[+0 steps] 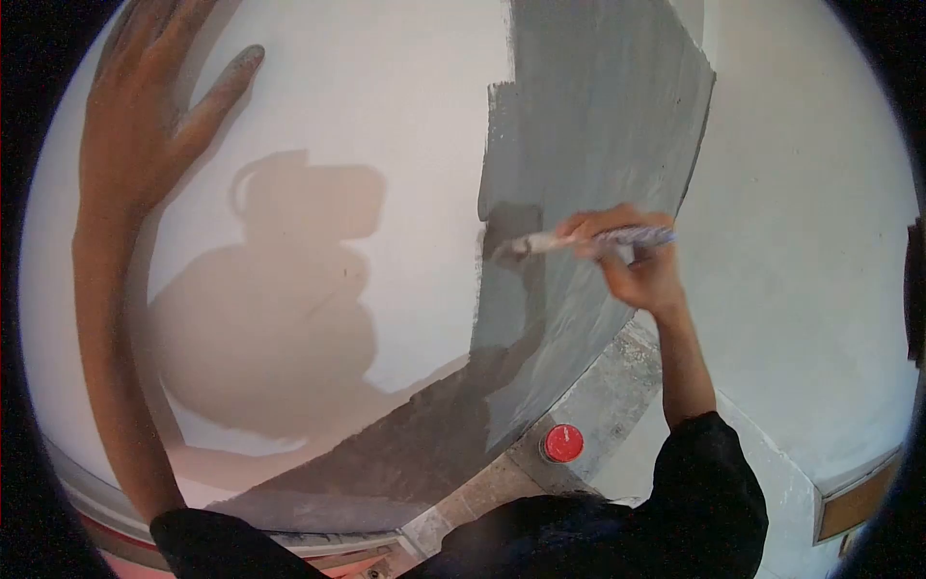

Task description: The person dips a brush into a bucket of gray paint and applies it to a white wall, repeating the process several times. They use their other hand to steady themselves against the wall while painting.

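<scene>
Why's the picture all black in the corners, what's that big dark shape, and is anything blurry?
Head view: black corners, probably from a very wide lens; head view: the shape is a person's shadow on the wall; head view: the right hand and brush look smeared, likely by motion.

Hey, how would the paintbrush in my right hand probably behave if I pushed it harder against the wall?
The paintbrush probably feels light, being slim and held in just your right hand. Its handle looks straight, so likely stiff. The dark bristles, blurred against the gray paint, would probably bend.
</scene>
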A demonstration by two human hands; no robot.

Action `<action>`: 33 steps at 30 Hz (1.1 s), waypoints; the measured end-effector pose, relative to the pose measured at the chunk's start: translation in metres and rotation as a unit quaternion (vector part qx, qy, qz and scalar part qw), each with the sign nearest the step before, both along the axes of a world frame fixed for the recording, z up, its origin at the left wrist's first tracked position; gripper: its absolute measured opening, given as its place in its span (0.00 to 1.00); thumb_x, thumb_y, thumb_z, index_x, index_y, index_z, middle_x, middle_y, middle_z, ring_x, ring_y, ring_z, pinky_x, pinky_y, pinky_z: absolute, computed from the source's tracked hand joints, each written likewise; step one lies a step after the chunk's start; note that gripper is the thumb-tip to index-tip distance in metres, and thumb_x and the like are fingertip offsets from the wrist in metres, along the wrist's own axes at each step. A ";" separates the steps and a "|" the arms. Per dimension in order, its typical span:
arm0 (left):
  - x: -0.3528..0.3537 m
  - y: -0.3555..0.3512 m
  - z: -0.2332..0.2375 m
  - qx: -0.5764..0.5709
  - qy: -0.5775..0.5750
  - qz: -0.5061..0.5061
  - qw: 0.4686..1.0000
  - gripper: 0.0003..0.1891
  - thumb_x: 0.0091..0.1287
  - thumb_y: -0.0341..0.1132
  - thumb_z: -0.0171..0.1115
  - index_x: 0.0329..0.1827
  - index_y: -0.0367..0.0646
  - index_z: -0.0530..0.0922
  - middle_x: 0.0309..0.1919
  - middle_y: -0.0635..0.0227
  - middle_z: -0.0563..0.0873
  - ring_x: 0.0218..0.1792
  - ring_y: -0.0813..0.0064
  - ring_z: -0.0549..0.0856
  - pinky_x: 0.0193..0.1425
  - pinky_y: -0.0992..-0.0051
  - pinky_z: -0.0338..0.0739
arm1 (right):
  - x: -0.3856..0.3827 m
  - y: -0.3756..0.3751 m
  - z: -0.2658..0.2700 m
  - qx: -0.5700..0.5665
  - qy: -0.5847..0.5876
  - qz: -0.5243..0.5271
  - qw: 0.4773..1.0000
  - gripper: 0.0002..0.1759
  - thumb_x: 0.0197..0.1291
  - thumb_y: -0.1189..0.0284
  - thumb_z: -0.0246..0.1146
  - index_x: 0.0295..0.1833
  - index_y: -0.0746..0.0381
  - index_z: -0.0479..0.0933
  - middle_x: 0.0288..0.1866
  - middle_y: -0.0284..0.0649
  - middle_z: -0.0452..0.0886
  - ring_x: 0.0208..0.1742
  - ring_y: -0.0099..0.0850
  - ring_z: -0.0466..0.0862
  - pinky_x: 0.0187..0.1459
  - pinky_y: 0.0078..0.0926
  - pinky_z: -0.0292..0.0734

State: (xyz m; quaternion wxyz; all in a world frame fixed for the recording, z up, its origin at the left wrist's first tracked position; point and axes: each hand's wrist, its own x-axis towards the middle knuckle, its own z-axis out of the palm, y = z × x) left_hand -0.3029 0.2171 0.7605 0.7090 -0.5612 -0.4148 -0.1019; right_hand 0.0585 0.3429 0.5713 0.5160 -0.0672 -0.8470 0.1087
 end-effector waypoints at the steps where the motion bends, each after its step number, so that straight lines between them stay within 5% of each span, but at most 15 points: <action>1: 0.000 0.000 0.000 0.000 0.000 0.000 1.000 0.29 0.66 0.48 0.59 0.68 0.47 0.71 0.75 0.56 0.64 0.78 0.57 0.57 0.83 0.52 0.45 | -0.005 0.002 -0.006 -0.011 -0.006 -0.008 1.000 0.11 0.56 0.89 0.62 0.43 0.66 0.81 0.43 0.47 0.88 0.46 0.36 0.88 0.46 0.32 0.83; 7: 0.003 0.000 0.002 -0.001 -0.004 -0.005 1.000 0.29 0.66 0.49 0.59 0.68 0.47 0.71 0.75 0.55 0.64 0.78 0.57 0.58 0.82 0.52 0.45 | -0.018 0.038 0.011 0.094 0.004 -0.018 0.995 0.08 0.58 0.81 0.67 0.44 0.61 0.82 0.43 0.40 0.89 0.45 0.31 0.89 0.43 0.27 0.84; 15: 0.008 -0.002 -0.006 0.008 -0.032 -0.004 0.999 0.29 0.66 0.49 0.59 0.68 0.47 0.71 0.75 0.55 0.64 0.78 0.57 0.58 0.82 0.51 0.45 | -0.020 0.041 0.125 0.244 0.121 -0.014 0.962 0.05 0.64 0.82 0.63 0.44 0.63 0.81 0.44 0.42 0.88 0.46 0.33 0.88 0.47 0.30 0.85; 18: 0.010 -0.003 -0.005 0.007 -0.041 -0.003 0.999 0.29 0.66 0.50 0.58 0.68 0.46 0.71 0.75 0.55 0.64 0.78 0.57 0.58 0.82 0.51 0.45 | -0.014 0.031 0.133 0.260 0.156 -0.022 0.953 0.07 0.67 0.81 0.61 0.48 0.63 0.77 0.46 0.46 0.86 0.50 0.34 0.86 0.52 0.37 0.83; 21: 0.011 -0.002 -0.008 0.011 -0.053 -0.004 0.999 0.29 0.66 0.50 0.58 0.68 0.46 0.71 0.75 0.55 0.64 0.78 0.57 0.58 0.82 0.51 0.45 | -0.001 0.016 0.096 0.195 0.142 -0.013 0.970 0.06 0.64 0.82 0.63 0.45 0.63 0.80 0.44 0.42 0.88 0.46 0.32 0.88 0.49 0.31 0.85; 26: 0.016 -0.005 -0.008 0.013 -0.075 -0.005 0.997 0.29 0.66 0.50 0.58 0.68 0.46 0.71 0.75 0.54 0.64 0.78 0.56 0.58 0.82 0.51 0.45 | -0.003 0.023 0.064 0.109 0.013 -0.055 0.992 0.06 0.65 0.79 0.65 0.46 0.63 0.77 0.43 0.46 0.87 0.49 0.34 0.87 0.51 0.38 0.83; 29: 0.020 -0.006 -0.009 0.011 -0.092 -0.001 0.996 0.29 0.66 0.50 0.58 0.68 0.46 0.71 0.75 0.54 0.64 0.78 0.56 0.58 0.82 0.51 0.45 | -0.011 0.051 0.091 0.161 0.104 -0.019 0.981 0.06 0.64 0.79 0.65 0.46 0.63 0.80 0.44 0.41 0.88 0.47 0.30 0.87 0.48 0.30 0.85; 33: 0.035 -0.010 -0.012 0.008 -0.126 0.002 0.992 0.29 0.66 0.51 0.57 0.67 0.46 0.71 0.75 0.54 0.64 0.78 0.56 0.58 0.82 0.50 0.45 | -0.020 0.050 0.144 0.232 0.158 -0.016 0.960 0.06 0.65 0.79 0.64 0.47 0.62 0.79 0.44 0.41 0.88 0.48 0.31 0.87 0.48 0.31 0.86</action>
